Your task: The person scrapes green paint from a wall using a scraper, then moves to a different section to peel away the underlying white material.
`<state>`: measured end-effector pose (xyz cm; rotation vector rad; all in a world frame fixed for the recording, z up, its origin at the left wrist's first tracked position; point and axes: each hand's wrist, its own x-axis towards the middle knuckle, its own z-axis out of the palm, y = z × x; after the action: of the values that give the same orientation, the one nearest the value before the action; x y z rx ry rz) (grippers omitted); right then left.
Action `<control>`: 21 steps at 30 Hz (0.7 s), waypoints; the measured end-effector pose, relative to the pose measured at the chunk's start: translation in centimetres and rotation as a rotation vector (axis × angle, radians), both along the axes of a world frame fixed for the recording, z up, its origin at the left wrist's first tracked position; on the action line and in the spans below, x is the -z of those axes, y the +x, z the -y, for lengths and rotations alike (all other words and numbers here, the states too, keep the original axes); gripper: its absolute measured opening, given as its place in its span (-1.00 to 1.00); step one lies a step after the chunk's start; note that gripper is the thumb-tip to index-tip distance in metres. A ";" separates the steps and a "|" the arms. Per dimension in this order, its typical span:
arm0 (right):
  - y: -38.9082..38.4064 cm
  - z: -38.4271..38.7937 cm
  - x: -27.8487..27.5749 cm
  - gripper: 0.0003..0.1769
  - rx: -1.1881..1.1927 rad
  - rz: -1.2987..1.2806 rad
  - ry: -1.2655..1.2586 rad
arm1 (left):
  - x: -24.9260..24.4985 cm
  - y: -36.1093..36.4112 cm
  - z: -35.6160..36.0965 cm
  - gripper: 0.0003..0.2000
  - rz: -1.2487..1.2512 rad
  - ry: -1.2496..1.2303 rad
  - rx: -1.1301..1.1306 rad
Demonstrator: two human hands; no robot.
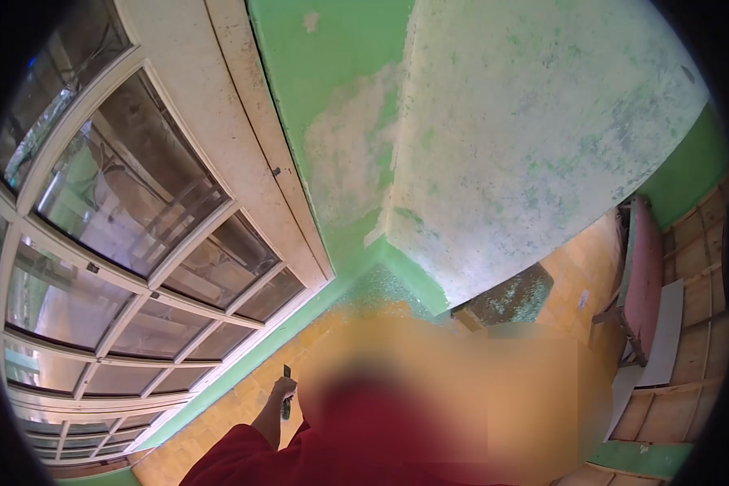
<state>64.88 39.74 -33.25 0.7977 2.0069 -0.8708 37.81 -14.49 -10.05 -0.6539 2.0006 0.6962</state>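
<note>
My left hand (282, 390), at the end of a red sleeve, is closed around a scraper (287, 372). Its flat dark blade points up out of the fist, and the handle shows below. The hand is low in the view, in front of the yellow floor and apart from the wall. My right hand does not show; a large blurred patch covers the lower middle. Above stands a green wall (287, 81) with a bare patch, meeting a pale wall face (535, 138) whose paint is mostly stripped, with green specks left.
A white-framed glass door or window (150, 283) fills the left side. Paint flakes (385, 283) lie at the wall's foot, and more flakes cover a dark sheet (510, 298) on the floor. A reddish bench-like piece (640, 283) stands at right beside wooden panels (692, 324).
</note>
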 end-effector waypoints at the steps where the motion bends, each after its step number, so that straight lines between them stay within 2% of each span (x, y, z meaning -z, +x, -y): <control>1: 2.3 0.4 -1.8 -0.47 0.748 0.210 -0.457 | 1.2 0.4 -0.1 -0.80 -0.075 0.039 0.044; 2: 3.9 -0.6 -2.9 -0.47 0.757 0.203 -0.442 | 2.1 1.1 -0.4 -0.77 -0.148 0.077 0.090; 5: 7.7 -3.4 -3.2 -0.50 0.516 0.187 -0.270 | 2.2 1.2 -3.5 -0.73 -0.082 0.044 0.130; 6: 9.1 -2.9 -3.6 -0.51 0.446 0.188 -0.221 | 5.8 1.8 -2.9 -0.69 -0.256 0.023 0.598; 7: 11.2 -1.4 -3.9 -0.52 0.389 0.196 -0.177 | 7.5 2.2 -3.3 -0.67 -0.304 0.042 0.652; 8: 10.2 -0.9 -8.3 -0.51 0.271 0.238 -0.053 | 7.6 2.2 -4.2 -0.66 -0.270 0.057 0.651; 9: 9.6 -1.2 -14.3 -0.49 0.555 0.177 -0.041 | 7.7 2.3 -5.5 -0.65 -0.237 0.076 0.654; 10: 7.9 0.2 -19.5 -0.48 0.600 0.106 0.141 | 8.1 2.5 -6.5 -0.64 -0.193 0.116 0.589; 11: 7.5 0.9 -22.1 -0.53 0.651 -0.011 0.225 | 8.4 2.9 -7.3 -0.63 -0.151 0.151 0.517; 13: 7.0 1.5 -25.9 -0.63 0.691 -0.134 0.402 | 9.9 4.0 -8.3 -0.60 -0.196 0.147 0.590; 15: 8.6 1.0 -25.0 -0.71 0.735 -0.167 0.463 | 9.5 5.5 -9.0 -0.61 -0.182 0.146 0.771; 17: 10.0 1.1 -25.0 -0.73 0.665 -0.148 0.488 | 10.9 7.0 -9.2 -0.61 -0.178 0.161 0.713; 18: 10.5 1.1 -25.2 -0.74 0.587 -0.125 0.522 | 11.4 7.6 -9.0 -0.61 -0.178 0.160 0.782; 19: 11.5 1.0 -24.9 -0.72 0.613 -0.054 0.512 | 10.4 8.0 -9.3 -0.60 -0.166 0.114 0.862; 20: 12.8 1.1 -24.6 -0.70 0.638 0.020 0.500 | 10.9 8.7 -9.0 -0.67 -0.148 0.183 0.746; 21: 15.2 1.7 -23.2 -0.67 0.710 0.062 0.539 | 9.3 8.8 -9.9 -0.67 -0.157 0.170 0.764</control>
<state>80.11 38.08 -10.00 1.8900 1.9311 -0.6486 46.61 -4.58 -19.33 0.2824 2.0860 0.4401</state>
